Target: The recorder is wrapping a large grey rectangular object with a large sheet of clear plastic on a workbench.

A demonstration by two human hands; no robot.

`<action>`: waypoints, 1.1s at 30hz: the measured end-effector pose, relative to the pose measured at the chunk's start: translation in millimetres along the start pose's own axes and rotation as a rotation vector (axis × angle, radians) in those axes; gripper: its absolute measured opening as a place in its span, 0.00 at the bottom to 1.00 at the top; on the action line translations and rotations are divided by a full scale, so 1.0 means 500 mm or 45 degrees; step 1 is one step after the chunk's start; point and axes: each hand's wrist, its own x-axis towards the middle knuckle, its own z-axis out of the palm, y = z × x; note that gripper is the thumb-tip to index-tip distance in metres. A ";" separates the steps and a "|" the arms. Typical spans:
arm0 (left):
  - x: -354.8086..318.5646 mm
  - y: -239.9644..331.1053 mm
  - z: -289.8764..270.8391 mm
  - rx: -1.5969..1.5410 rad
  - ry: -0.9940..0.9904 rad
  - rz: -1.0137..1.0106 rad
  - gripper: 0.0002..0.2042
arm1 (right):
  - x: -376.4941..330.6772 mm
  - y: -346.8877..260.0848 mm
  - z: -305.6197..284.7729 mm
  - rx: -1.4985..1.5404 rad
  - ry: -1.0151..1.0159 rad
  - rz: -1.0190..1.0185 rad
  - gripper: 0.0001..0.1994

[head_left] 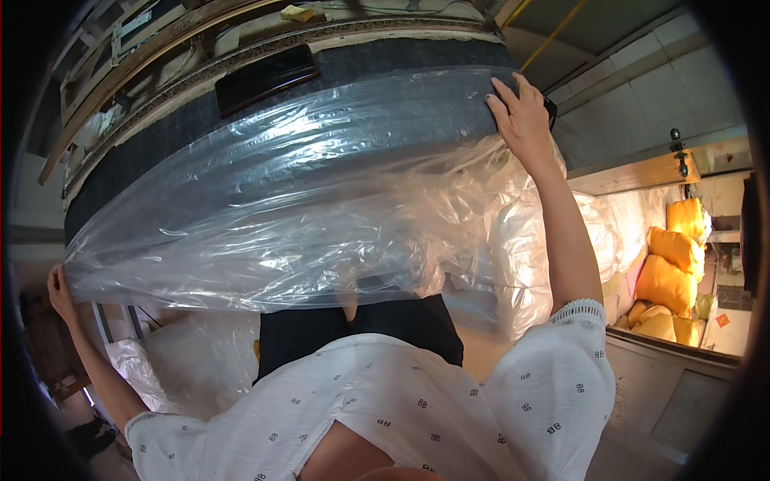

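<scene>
A wide sheet of clear plastic film [321,192] lies across the dark work surface [160,144] in front of me, crinkled and shiny. Its near edge hangs over my lap. At the far left, my left hand [62,293] pinches the gathered end of the film. My right hand [521,116] rests at the film's far right corner, fingers spread and pressing down on it. More crumpled clear plastic [521,248] bunches below my right forearm.
A dark phone-like slab [266,78] lies along the surface's far side. Beyond it run wooden rails [152,60] with a small yellow block [297,13]. Stuffed orange-yellow bags [670,280] are piled at the right. Loose plastic [204,353] lies by my legs.
</scene>
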 end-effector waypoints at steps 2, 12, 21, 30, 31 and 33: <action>-0.012 0.006 -0.003 -0.012 0.013 -0.019 0.17 | 0.006 0.002 0.011 -0.021 0.093 -0.010 0.16; -0.066 0.047 -0.070 0.016 0.008 -0.056 0.15 | 0.063 0.004 0.025 0.006 0.081 0.062 0.13; -0.133 0.093 -0.111 -0.032 0.003 -0.177 0.17 | 0.107 0.077 0.085 0.599 -0.306 0.550 0.16; -0.170 0.076 -0.135 -0.235 -0.041 -0.500 0.16 | 0.115 0.054 0.092 0.631 -0.239 0.518 0.13; -0.183 0.061 -0.149 -0.230 -0.032 -0.504 0.16 | 0.115 0.046 0.088 0.616 -0.208 0.515 0.13; -0.212 0.023 -0.168 -0.380 -0.071 -0.517 0.15 | 0.115 0.026 0.089 0.613 -0.188 0.511 0.13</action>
